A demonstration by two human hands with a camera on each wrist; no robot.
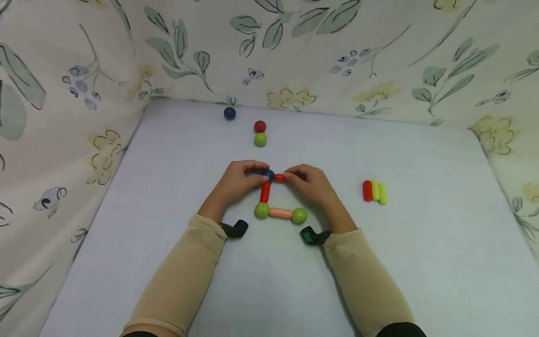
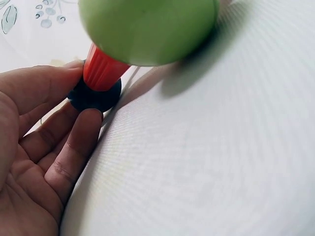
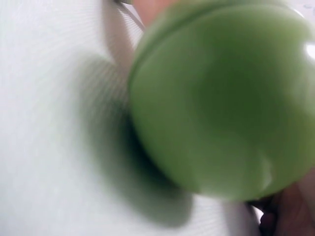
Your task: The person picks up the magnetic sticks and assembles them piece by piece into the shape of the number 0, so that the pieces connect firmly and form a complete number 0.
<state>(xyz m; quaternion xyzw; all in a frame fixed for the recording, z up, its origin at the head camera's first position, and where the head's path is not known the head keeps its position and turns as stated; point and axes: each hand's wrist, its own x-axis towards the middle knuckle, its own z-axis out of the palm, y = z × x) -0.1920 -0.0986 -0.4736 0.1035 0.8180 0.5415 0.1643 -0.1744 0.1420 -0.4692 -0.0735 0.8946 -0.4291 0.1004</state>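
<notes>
On the white desk [image 1: 421, 281], by the left hand [image 1: 236, 184] a blue ball [image 1: 268, 175] is pinched, by the right hand [image 1: 311, 185] a red rod [image 1: 279, 177] against it. A green ball [image 1: 261, 210] is joined to the blue ball by another red rod [image 1: 265, 192].

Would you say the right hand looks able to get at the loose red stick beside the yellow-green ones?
Probably yes: nothing visible stands between the right hand and the loose red stick, though that hand pinches another red stick.
</notes>
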